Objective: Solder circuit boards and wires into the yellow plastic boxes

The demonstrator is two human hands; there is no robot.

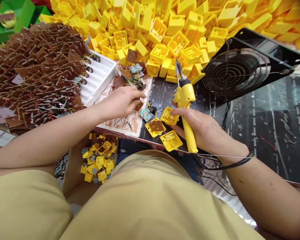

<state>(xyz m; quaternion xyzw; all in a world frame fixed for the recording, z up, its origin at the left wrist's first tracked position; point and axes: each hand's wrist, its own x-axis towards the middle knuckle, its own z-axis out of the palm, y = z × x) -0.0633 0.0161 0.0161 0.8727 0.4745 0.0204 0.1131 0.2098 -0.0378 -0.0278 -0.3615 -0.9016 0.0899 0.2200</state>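
Note:
My right hand (202, 125) is wrapped round the yellow handle of a soldering gun (187, 100), its metal tip pointing up and away. Beside those fingers lies a yellow plastic case half (168, 115); I cannot tell whether they touch it. Just below are an open case half with a brown circuit board (157, 126) in it and another with a speaker grille (172, 140). A small green-grey module (147, 114) with wires lies left of them. My left hand (123, 101) is closed, fingertips bent together beside a cluster of wired parts (136, 78); what they hold is hidden.
A large heap of yellow cases (140, 20) fills the back. Brown circuit boards (40, 66) pile up at left, beside a white ribbed tray (97, 78). A black fan (236, 71) stands at right. Below the table edge, a cardboard box (73, 166) holds yellow pieces. A black cable (227, 165) crosses my right wrist.

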